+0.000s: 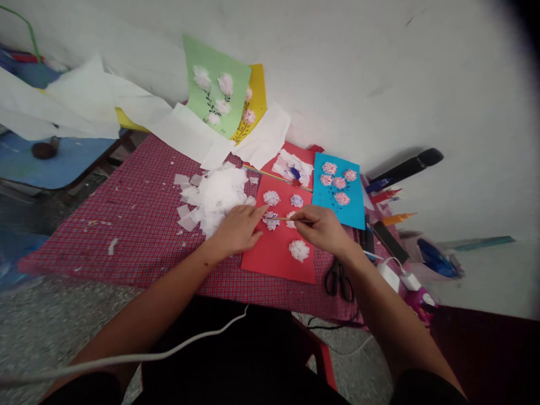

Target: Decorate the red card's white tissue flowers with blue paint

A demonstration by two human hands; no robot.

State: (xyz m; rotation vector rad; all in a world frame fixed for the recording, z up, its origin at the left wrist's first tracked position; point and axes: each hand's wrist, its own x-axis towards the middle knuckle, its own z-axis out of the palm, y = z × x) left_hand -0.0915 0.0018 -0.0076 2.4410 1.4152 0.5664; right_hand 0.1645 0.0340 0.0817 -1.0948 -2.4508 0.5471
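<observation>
A red card [270, 256] lies on the table with several crumpled white tissue flowers on it, some speckled purple. My right hand [318, 225] is closed around a thin paintbrush [280, 218], which points left. Its tip touches the purple-dabbed tissue flower [271, 221] at the card's left. My left hand [239, 229] rests flat across the card's left edge, fingers stretched out and fingertips beside that flower; nothing is in it. Behind the card, purple paint [295, 171] sits on a crumpled white paper [283, 163].
White tissue squares [221, 194] are heaped left of the card. A blue flower card [343, 211] lies at right, with black scissors [338, 280] nearer me. Green [236, 70] and yellow [258, 81] flower cards lean on the wall. A white cable [185, 344] crosses my lap.
</observation>
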